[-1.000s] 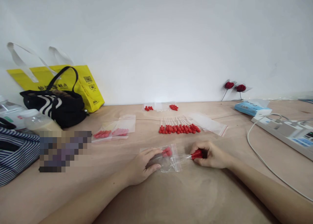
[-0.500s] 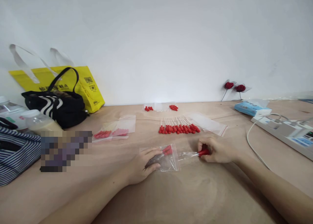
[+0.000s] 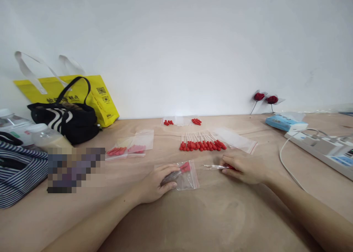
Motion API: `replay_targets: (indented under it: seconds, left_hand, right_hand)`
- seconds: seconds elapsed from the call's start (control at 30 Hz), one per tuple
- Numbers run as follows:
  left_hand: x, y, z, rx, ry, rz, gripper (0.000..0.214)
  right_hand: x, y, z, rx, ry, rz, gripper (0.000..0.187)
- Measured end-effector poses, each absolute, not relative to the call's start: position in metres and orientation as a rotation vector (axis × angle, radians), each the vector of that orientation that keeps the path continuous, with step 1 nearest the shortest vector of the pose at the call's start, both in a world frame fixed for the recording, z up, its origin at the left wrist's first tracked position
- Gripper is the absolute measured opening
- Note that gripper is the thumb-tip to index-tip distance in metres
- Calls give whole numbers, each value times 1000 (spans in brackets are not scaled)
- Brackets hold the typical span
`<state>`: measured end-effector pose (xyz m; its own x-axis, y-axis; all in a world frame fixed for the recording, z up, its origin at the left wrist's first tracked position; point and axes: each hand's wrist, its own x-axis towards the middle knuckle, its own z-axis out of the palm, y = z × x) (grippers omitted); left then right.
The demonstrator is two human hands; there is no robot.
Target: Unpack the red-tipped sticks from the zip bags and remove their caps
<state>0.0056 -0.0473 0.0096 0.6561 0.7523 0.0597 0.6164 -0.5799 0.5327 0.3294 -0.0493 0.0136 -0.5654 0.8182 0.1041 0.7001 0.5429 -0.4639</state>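
Note:
My left hand [image 3: 161, 184] grips a clear zip bag [image 3: 190, 182] between thumb and fingers. Red ends [image 3: 185, 166] show inside that bag, near its opening on the right. To the right of the bag, my right hand [image 3: 239, 167] pinches a few thin, shiny pale sticks by their red ends; the shafts [image 3: 212, 167] point left toward the opening, apart from it. Fingers hide most of the red ends. Beyond my hands lies a row of red-tipped white sticks [image 3: 202, 145], beside a flat clear zip bag [image 3: 237, 140].
Filled bags of red-tipped sticks [image 3: 138, 149] lie to the left, with more red-tipped sticks [image 3: 196, 122] by the wall. A yellow bag [image 3: 109, 105], black bag [image 3: 74, 125] and jar [image 3: 45, 138] stand left. Right are a tissue pack [image 3: 285, 122], power strip [image 3: 306, 143] and cable [image 3: 280, 156].
My right hand has turned, and the sticks' tips have drawn away from the bag's opening. My left hand has shifted slightly left with the bag.

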Motion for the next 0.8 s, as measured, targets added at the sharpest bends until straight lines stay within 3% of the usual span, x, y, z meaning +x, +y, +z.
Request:
replay_targets:
  seconds: [0.1,0.23,0.43,0.57,0.8]
  left_hand:
    - [8,-46,16,2359,1046,538,33]
    - [26,-42,26,2146,1117,710,23]
    - [67,-27,23,1248,944,825,20]
    - [77,-17,18,863,920,987,12]
    - [70,5,19,853,1011,1008,18]
  right_hand:
    - [330,-46,15,-1259,-2341,730,19]
    - [304,-43,17,-1201,-1918,1301,28]
    - [237,-33,20,-1079,-1457,1696,39]
    - [214,-27,21,-1078,-1315,1742,38]
    - [215,-26,19,-1179,-1391,1536,31]
